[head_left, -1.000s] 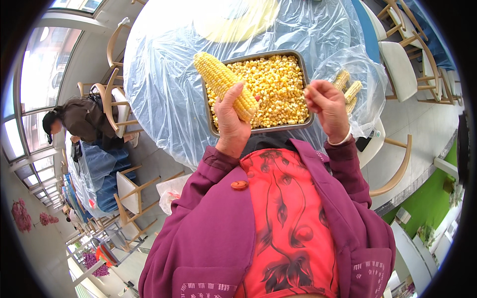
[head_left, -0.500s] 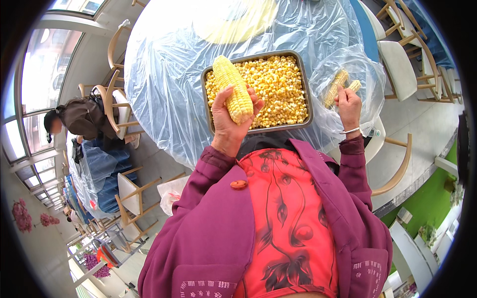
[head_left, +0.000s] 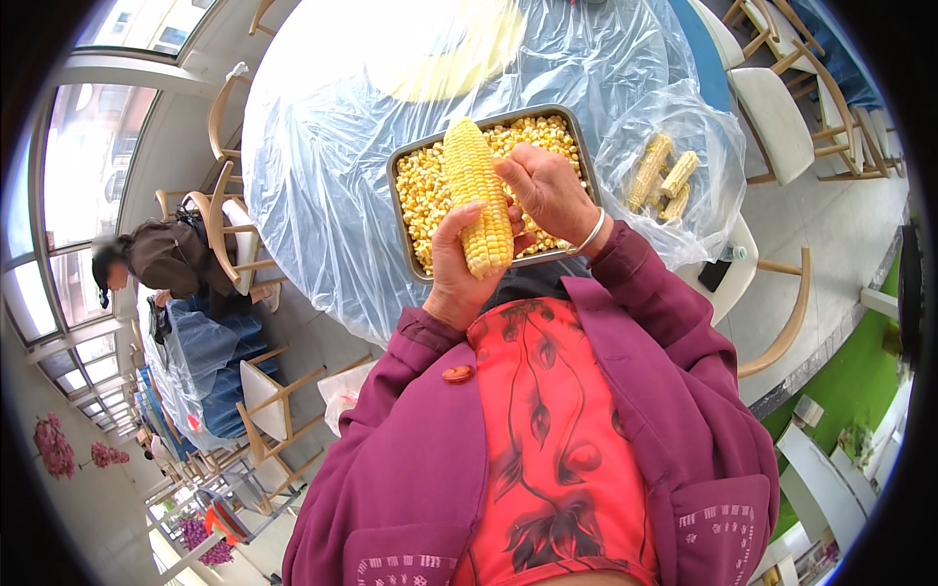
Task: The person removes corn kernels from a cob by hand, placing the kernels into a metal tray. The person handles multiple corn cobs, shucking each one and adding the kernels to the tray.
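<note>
In my left hand [head_left: 459, 278] I hold a yellow ear of corn [head_left: 471, 186] nearly upright, fingers wrapped round its lower end. My right hand [head_left: 557, 190] is closed at the ear's right side, its thumb and curled fingers against the kernels; its palm is hidden. Under both hands sits a dark-rimmed rectangular tray [head_left: 395, 210], heaped with loose yellow kernels [head_left: 418, 220]. To the right, stripped corn cobs [head_left: 648, 174] lie in a clear plastic bag [head_left: 708, 132], apart from my hands.
The round table [head_left: 313, 186] is covered with clear plastic film over blue cloth. White-seated wooden chairs [head_left: 772, 122] stand around it. A dark object [head_left: 715, 273] lies on the near right seat. At far left, a person in dark clothes [head_left: 171, 259] bends by another covered table [head_left: 191, 371].
My right hand has left the cobs in the bag and come to the ear of corn, uncovering another cob there. My left hand has shifted the ear slightly right and more upright.
</note>
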{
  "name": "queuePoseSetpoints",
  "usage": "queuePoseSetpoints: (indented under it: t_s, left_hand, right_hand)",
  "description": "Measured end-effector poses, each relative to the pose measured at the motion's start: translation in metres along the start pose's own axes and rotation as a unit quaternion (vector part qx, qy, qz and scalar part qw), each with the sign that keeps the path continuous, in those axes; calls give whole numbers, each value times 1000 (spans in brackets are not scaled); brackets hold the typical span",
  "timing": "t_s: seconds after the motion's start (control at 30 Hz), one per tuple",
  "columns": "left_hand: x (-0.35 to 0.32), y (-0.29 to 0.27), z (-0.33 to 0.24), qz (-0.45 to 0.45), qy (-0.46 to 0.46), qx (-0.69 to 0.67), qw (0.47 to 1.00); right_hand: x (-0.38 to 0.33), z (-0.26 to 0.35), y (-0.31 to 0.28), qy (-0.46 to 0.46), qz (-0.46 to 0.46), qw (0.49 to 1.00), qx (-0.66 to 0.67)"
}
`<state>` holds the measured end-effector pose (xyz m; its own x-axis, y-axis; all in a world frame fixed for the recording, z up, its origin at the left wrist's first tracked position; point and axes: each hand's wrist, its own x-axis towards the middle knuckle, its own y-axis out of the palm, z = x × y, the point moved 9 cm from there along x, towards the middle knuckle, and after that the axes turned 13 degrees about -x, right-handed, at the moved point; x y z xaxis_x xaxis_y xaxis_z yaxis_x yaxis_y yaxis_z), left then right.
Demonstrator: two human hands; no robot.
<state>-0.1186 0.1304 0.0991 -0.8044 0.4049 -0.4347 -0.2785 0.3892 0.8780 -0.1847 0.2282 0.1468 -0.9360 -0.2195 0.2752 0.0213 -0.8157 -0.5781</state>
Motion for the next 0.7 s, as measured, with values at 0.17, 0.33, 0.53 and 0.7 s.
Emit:
queuePoseSetpoints:
  t_s: [0.17, 0.33, 0.53, 0.7]
  left_hand:
    - [-3, -6, -2, -35, 19, 46, 998]
    - [-3, -15, -3, -49, 23, 58, 997]
    - [-4, -15, -1, -78, 34, 116, 990]
    - [-2, -20, -9, -87, 64, 146, 983]
  right_hand:
    - [5, 15, 3, -27, -17, 996, -89]
    - [-4, 19, 5, -69, -40, 983, -164]
    - [-14, 16, 8, -60, -12, 991, -122]
    - [-25, 6, -11, 24, 53, 981, 185]
